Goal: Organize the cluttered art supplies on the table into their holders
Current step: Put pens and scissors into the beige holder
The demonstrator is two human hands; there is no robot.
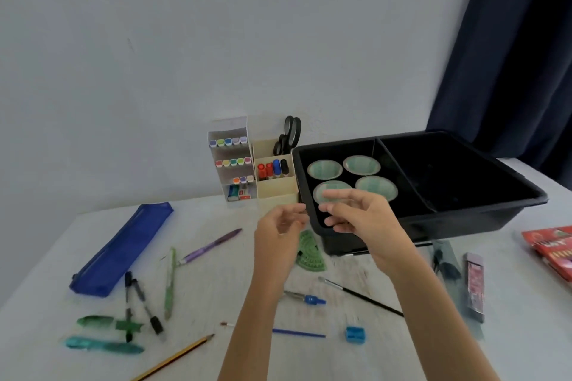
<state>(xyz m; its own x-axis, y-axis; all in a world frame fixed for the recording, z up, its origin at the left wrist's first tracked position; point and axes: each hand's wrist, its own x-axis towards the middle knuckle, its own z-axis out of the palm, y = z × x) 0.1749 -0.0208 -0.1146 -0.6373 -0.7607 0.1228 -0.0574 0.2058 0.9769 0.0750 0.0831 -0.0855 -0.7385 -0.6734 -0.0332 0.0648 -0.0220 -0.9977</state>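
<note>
My left hand and my right hand hover side by side above the table, in front of the black tray. Both have relaxed, loosely spread fingers and hold nothing. The right hand overlaps the tray's front left corner. Inside the tray's left half sit several pale green cups. A green protractor lies on the table just under the hands. Loose pens lie at the left: a purple pen, a green pen, black markers.
A cream holder with markers and black scissors stands at the wall beside a white marker rack. A blue pencil case lies left. A paintbrush, blue sharpener, pencil and red boxes are scattered around.
</note>
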